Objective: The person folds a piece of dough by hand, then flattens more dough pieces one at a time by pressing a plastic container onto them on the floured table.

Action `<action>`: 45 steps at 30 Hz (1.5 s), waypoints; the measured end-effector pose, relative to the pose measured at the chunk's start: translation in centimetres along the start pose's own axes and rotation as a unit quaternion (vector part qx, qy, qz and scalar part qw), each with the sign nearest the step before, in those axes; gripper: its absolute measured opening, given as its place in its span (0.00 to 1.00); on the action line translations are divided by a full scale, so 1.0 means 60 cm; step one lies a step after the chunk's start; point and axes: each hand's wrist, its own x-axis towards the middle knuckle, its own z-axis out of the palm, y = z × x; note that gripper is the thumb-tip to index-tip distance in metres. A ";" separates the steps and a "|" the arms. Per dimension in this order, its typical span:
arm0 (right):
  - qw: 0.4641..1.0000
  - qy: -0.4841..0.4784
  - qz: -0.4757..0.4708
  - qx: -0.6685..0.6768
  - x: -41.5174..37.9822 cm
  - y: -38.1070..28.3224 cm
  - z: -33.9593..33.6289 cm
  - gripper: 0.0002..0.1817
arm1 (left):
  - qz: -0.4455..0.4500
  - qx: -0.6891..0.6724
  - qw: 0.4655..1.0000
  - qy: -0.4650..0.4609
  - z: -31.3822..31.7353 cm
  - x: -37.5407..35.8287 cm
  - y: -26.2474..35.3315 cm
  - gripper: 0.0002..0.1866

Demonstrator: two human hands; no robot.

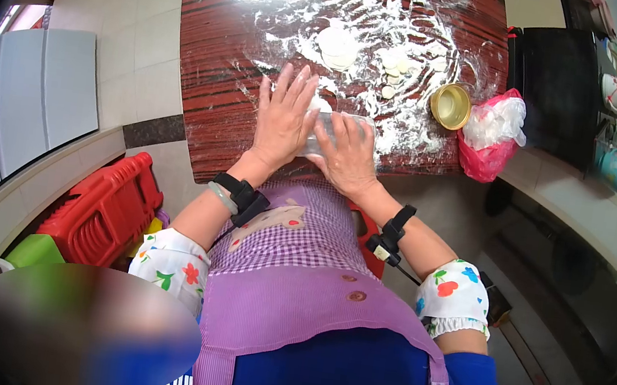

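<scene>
My left hand [283, 119] lies with its fingers stretched out and slightly apart, its thumb side against a greyish, see-through thing [323, 126] that looks like a smooth cylinder. My right hand [347, 151] rests over that same thing, fingers bent across its top and thumb at the near side. Palms and fingers cover much of it, so its exact kind cannot be told. Just beyond it a bit of pale dough [321, 105] shows. Farther off sit a stack of round, flat dough wrappers [338, 47] and several small dough pieces [395, 64], dusted with flour.
White flour is smeared over the dark red wood-grain table [216, 63]. A gold-coloured metal bowl [451, 106] stands at the right, beside a pink plastic bag [484, 157] with a white bag in it. Red plastic stools [100, 204] are stacked on the floor at the left.
</scene>
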 end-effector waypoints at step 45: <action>0.892 -0.011 0.312 0.326 -0.015 0.173 -0.014 0.58 | -0.070 0.029 0.955 -0.286 0.073 0.063 -0.041 0.09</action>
